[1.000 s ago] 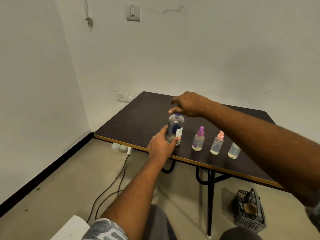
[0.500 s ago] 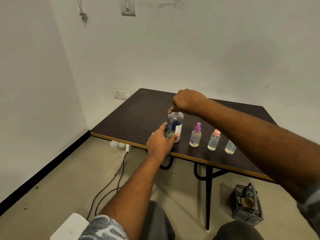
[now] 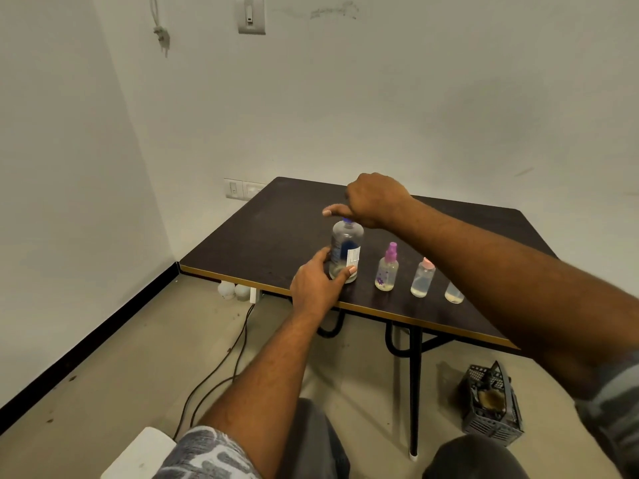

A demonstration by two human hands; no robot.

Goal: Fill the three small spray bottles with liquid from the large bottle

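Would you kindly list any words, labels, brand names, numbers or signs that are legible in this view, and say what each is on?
No text here can be read.
Large bottle, gripped by the left hand: white label with print, too small and blurred to read; blue marking, illegible.
Purple-capped spray bottle: purple flower pattern only, no words visible.
Wall switch plates: no readable markings.

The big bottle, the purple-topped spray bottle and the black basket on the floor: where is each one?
big bottle [image 3: 346, 248], head view, on its clear body above the label.
purple-topped spray bottle [image 3: 387, 271], head view, on its clear body.
black basket [image 3: 492, 421], head view, on its front wall.
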